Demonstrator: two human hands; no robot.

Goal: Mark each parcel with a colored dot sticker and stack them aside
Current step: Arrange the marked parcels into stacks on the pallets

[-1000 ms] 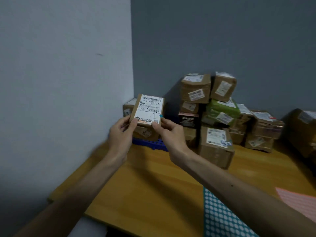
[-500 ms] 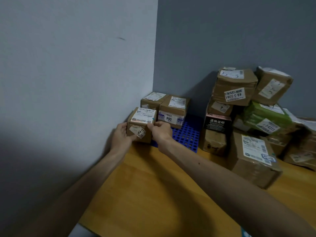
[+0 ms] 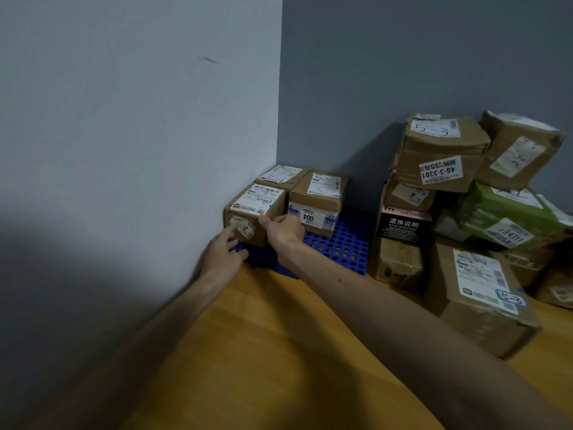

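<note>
1. The small brown parcel (image 3: 256, 212) has a white barcode label on top, a teal dot sticker (image 3: 271, 206) at that label's right edge, and a tag marked "2" on its near face.
2. It sits on a blue perforated mat (image 3: 341, 246) in the far-left corner of the counter (image 3: 279, 352), against the left wall (image 3: 124, 150).
3. The hands are apart. The left hand (image 3: 223, 252) has straight fingers touching the parcel's near face.
4. The right hand (image 3: 283, 231) is loosely curled with a fingertip on the near top edge; whether it grips is unclear.

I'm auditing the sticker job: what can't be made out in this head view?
All head view:
- Small parcel: label print too small and blurred to read.
- Right hand: its own back hides whether the fingers pinch the small parcel or only touch it.
- Rear parcel: mostly hidden behind the small parcel; any dot unseen.
- Brown parcel at far right: cut off by the frame edge.
</note>
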